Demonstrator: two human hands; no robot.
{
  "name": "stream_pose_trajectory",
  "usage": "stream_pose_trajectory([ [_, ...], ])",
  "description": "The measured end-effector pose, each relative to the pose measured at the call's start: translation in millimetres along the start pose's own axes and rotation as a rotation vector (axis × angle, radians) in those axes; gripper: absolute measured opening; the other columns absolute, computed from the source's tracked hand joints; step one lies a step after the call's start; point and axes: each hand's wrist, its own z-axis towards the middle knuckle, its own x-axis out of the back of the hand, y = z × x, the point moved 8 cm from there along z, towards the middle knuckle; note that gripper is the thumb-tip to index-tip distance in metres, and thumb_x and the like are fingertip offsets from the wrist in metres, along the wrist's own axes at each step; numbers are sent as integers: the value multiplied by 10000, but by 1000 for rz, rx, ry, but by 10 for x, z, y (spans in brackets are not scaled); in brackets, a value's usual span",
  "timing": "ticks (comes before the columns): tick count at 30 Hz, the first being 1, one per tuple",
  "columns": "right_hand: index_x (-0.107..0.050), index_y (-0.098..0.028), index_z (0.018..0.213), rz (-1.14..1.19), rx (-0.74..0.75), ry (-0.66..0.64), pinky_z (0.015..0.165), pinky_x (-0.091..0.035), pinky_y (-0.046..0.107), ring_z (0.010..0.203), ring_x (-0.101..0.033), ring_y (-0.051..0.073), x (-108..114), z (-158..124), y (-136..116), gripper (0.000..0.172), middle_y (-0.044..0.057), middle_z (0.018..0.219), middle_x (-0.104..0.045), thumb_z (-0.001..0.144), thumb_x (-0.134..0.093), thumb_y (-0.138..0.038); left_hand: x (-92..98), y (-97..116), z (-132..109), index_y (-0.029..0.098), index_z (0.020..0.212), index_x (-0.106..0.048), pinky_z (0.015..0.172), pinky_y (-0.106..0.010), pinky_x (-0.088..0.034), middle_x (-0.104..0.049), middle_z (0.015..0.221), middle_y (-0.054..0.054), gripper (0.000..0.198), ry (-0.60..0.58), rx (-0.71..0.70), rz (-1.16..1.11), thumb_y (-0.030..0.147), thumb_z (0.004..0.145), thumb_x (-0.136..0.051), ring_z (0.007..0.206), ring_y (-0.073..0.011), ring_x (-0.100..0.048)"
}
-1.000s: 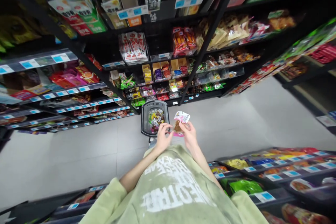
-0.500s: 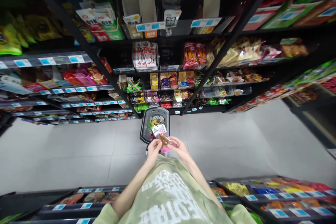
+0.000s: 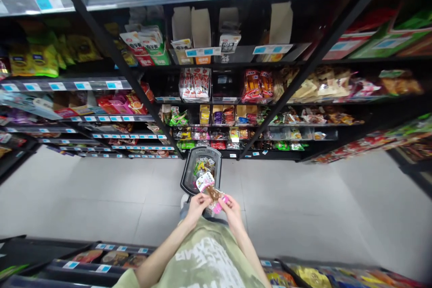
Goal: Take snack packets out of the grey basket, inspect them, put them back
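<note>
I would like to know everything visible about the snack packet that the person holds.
The snack packet is small and flat, seemingly glossy plastic: a white-and-pink header, a clear middle showing something brown, a pink bottom edge. Its print is too small to read. It is tilted, header toward the upper left, in front of the near end of the grey basket. The left hand and the right hand pinch its lower part.
</note>
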Motion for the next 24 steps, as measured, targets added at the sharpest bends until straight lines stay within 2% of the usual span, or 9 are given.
stream_pose_trajectory([
  [4,-743,-227,936,53,-43,29,698,-588,378,747,-726,250,52,17,80,425,57,872,-773,613,-896,-456,-58,15,1,140,759,-684,718,-289,-507,-738,722,-60,428,-11,37,-35,513,633,-855,692,-182,-675],
  [9,-746,-246,957,64,-99,7,689,-586,354,765,-734,245,3,73,226,403,52,913,-783,634,-884,-445,2,14,-31,137,746,-715,650,-248,-462,-727,714,-41,394,42,65,-59,478,622,-868,655,-151,-634],
  [15,-750,-263,966,61,-161,-60,732,-600,430,795,-737,279,-152,181,335,392,52,933,-777,637,-873,-436,252,-108,48,153,761,-699,601,-225,-410,-705,699,-17,391,183,102,-33,498,636,-835,645,-143,-607],
  [19,-743,-228,1020,75,-223,-119,786,-595,430,863,-732,277,-295,265,361,456,81,1003,-769,628,-884,-414,411,-134,182,155,804,-715,608,-232,-410,-712,756,-32,423,206,114,20,552,673,-779,698,-162,-617],
  [21,-735,-202,1031,86,-243,-96,803,-591,418,880,-728,268,-328,338,402,500,93,1020,-764,605,-900,-406,488,-161,262,155,870,-728,633,-236,-425,-723,822,-48,456,202,135,37,576,696,-746,745,-170,-629],
  [24,-730,-182,996,97,-244,5,794,-591,398,864,-723,255,-308,513,494,517,85,990,-763,560,-916,-391,634,-280,385,159,956,-719,649,-239,-441,-734,928,-70,520,221,219,-7,603,687,-719,768,-166,-640],
])
